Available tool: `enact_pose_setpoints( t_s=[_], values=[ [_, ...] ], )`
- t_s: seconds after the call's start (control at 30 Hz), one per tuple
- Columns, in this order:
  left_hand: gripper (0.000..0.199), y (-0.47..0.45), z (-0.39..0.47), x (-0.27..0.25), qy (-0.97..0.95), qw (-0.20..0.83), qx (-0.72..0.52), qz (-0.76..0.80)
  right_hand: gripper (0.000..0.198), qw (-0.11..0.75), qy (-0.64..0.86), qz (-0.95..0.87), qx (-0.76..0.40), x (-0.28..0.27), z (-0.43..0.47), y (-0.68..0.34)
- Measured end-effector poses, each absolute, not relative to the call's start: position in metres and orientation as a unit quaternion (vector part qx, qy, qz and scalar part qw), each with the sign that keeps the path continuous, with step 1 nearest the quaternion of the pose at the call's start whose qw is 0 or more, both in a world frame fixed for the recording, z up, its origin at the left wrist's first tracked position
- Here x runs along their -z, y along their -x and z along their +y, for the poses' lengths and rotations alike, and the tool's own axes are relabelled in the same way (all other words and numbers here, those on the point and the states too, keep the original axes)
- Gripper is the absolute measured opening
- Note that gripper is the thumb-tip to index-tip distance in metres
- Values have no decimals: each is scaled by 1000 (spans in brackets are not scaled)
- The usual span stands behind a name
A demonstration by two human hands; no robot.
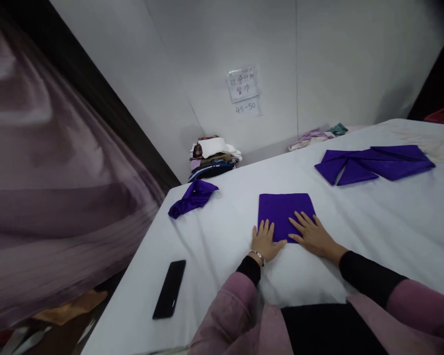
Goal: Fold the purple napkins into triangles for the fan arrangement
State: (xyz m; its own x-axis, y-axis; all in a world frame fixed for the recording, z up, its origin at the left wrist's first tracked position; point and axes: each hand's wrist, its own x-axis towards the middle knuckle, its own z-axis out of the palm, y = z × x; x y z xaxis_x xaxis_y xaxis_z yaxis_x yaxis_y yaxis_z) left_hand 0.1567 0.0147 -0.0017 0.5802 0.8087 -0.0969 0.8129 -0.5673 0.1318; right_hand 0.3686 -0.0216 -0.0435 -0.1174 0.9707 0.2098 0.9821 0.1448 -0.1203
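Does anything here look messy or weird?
Yes, the crumpled purple cloth at the far left of the white cover: it's bunched up, while the purple square under the left hand and right hand lies flat.

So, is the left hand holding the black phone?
No, the black phone lies on the white cover, while the left hand rests on the purple square.

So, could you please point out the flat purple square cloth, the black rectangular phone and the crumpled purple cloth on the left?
Flat purple square cloth (281, 209): head view, middle of its surface.
Black rectangular phone (169, 289): head view, middle of its dark face.
Crumpled purple cloth (195, 197): head view, middle of its bunched folds.
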Motion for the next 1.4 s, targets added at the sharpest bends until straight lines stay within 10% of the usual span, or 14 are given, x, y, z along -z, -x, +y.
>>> enact_pose_setpoints(
  t_s=[0.93,1.4],
  values=[
    [70,-138,48,2,-752,47,-15,658,75,117,645,-755,33,50,-25,-374],
    [62,-176,43,18,-899,46,-42,433,73,127,637,-759,43,65,-24,-383]
  ],
)
